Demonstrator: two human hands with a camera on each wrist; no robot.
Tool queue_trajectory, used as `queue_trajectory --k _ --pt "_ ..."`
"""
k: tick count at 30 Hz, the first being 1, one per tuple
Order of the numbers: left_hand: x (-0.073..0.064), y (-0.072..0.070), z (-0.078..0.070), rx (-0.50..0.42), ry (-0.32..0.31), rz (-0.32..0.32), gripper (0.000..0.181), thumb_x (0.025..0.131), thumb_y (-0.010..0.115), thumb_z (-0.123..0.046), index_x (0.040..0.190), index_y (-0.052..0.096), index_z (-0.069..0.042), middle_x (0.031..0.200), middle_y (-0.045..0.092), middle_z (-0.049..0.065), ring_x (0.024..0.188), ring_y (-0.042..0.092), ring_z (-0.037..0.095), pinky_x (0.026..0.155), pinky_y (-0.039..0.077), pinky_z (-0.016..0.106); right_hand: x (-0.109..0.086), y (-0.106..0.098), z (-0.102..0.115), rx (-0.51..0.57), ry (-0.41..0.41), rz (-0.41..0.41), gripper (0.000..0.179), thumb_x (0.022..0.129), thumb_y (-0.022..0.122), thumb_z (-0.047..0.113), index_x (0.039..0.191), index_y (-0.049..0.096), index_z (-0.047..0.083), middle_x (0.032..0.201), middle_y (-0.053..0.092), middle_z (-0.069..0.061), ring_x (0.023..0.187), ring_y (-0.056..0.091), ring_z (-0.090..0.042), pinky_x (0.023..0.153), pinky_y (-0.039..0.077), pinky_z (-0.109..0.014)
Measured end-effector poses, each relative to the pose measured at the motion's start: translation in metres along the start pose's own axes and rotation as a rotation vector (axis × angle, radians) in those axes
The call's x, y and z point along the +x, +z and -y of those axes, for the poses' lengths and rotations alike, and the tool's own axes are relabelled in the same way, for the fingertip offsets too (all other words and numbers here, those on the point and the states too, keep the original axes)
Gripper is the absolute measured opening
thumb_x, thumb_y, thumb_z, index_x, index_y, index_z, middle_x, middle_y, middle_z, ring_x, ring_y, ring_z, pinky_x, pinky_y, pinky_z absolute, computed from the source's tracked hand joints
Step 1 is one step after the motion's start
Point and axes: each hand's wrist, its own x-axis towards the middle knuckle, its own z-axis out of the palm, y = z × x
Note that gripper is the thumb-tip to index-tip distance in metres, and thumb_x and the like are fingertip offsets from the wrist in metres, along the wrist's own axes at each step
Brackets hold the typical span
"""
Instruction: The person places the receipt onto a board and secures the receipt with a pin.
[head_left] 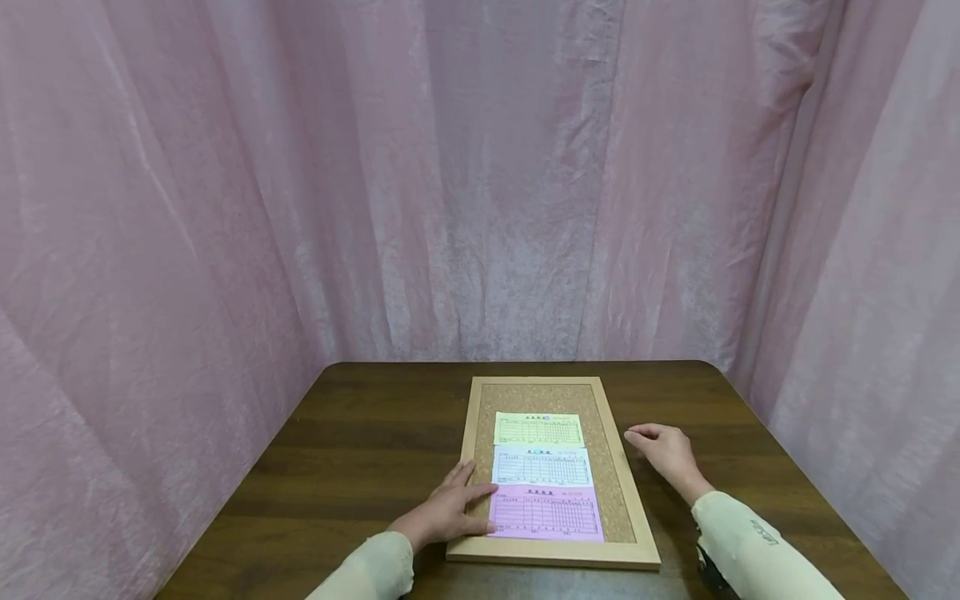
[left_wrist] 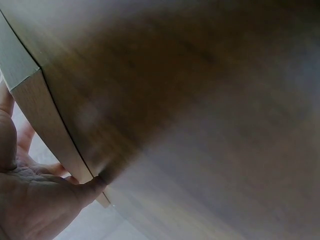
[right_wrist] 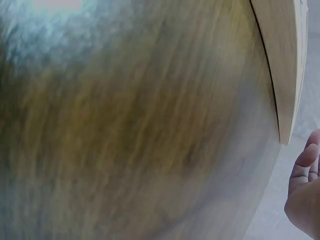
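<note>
A framed cork board (head_left: 617,500) lies on the brown table, with three printed slips in a column on it: yellow-green (head_left: 517,429), white (head_left: 517,468) and pink (head_left: 517,517). A small purple dot (head_left: 547,417) marks the yellow-green slip's top, and a pale blue dot (head_left: 537,451) the white one's. My left hand (head_left: 448,510) rests across the board's left frame, fingertips at the pink slip's left edge. Beyond the right frame, above the table, my right hand (head_left: 670,454) has its thumb and forefinger close together; I cannot tell whether they pinch anything small.
The brown wooden table (head_left: 360,450) extends on both sides of the board. Pink curtains (head_left: 517,183) hang behind the table and along its sides. The board's raised wooden edge shows in the left wrist view (left_wrist: 55,120) and right wrist view (right_wrist: 280,60).
</note>
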Motion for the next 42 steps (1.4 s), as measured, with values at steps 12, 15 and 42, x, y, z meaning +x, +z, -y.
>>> queue_trajectory --k 12,15,42 --pt "0.000 0.000 0.002 0.000 0.000 0.003 0.063 0.083 0.079 -0.044 0.138 0.061 -0.020 0.161 0.020 0.022 0.148 0.010 0.042 0.110 0.018 0.068 -0.004 0.011 0.019 0.048 -0.018 0.031 0.025 0.093 0.069 0.021 0.105 0.075 -0.001 0.098 0.073 -0.013 0.073 0.068 -0.021 0.063 0.052 -0.027" --pt "0.001 -0.001 0.002 0.001 -0.005 0.005 0.063 0.082 0.080 -0.043 0.138 0.061 -0.020 0.161 0.020 0.022 0.148 0.009 0.042 0.111 0.018 0.068 -0.007 0.015 0.024 0.046 -0.027 0.043 0.023 0.093 0.070 0.020 0.104 0.075 0.000 0.098 0.073 -0.012 0.073 0.067 -0.018 0.064 0.051 -0.027" --pt "0.000 0.000 0.000 0.000 -0.006 0.005 0.063 0.082 0.080 -0.043 0.138 0.061 -0.021 0.161 0.019 0.021 0.148 0.009 0.042 0.111 0.017 0.068 -0.032 0.051 0.049 0.160 -0.034 0.193 0.015 0.091 0.071 0.013 0.099 0.074 0.000 0.082 0.067 -0.006 0.067 0.059 -0.016 0.056 0.048 -0.027"
